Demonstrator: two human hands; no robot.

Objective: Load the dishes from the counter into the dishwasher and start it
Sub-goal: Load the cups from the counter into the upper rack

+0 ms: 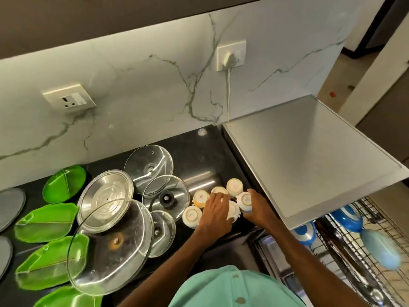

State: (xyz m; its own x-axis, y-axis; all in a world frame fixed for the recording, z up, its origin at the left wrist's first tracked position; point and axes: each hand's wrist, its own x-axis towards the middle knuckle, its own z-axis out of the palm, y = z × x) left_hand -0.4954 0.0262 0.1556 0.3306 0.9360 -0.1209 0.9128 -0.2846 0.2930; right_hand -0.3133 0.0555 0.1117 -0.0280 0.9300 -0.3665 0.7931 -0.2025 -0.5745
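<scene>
Several small white cups stand upside down in a cluster on the black counter (199, 151). My left hand (215, 210) lies over the middle of the cluster, fingers curled round one cup (233, 210). My right hand (257, 207) grips another cup (244, 199) at the cluster's right edge. Free cups sit at the back (234, 187), at the left (201, 196) and at the front left (191, 216). The dishwasher's wire rack (354, 251) is pulled out at the lower right and holds blue dishes (306, 232).
Glass and steel lids (106, 200) are piled left of the cups, with the largest glass lid (110, 247) in front. Green leaf-shaped plates (46, 222) and grey plates (8, 207) lie further left. The dishwasher's grey top (309, 156) stands right of the counter.
</scene>
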